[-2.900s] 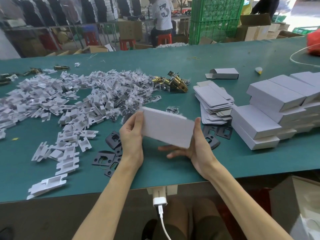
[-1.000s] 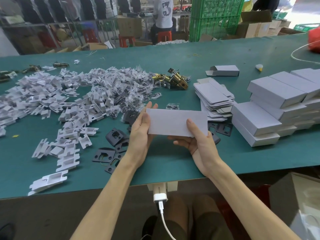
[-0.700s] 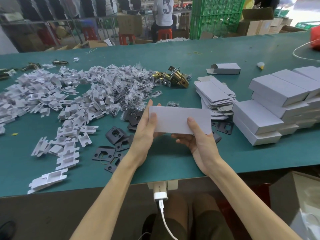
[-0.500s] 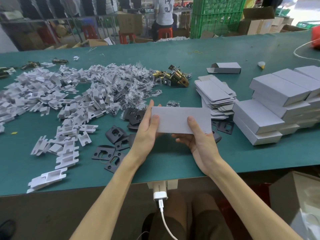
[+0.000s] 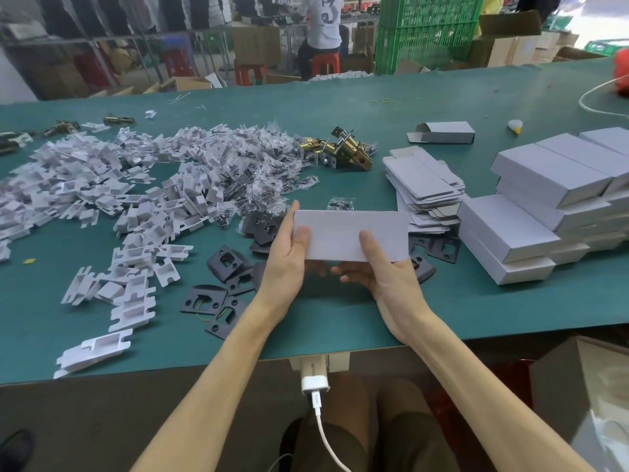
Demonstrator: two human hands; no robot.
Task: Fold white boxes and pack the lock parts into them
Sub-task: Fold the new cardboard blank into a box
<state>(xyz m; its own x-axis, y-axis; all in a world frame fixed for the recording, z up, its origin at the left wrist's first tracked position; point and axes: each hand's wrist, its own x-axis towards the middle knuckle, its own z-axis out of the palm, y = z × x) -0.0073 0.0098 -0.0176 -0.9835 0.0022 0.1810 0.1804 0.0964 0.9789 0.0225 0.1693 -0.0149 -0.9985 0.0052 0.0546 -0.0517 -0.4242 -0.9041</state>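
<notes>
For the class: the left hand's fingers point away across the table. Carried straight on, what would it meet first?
Most likely the bags of screws just beyond the left hand, which grips the white box, then the brass latches. Its height above the table is unclear, so it might pass over them.

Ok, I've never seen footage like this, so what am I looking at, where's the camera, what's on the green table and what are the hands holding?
No machine here: a person works with bare hands. The one camera sits on their head, looking forward and down. The left hand and right hand hold a white box above the green table. On the table lie a heap of white plastic inserts, small screw bags, black plates, brass latches, a stack of flat box blanks and, at the right, stacked closed boxes.
</notes>
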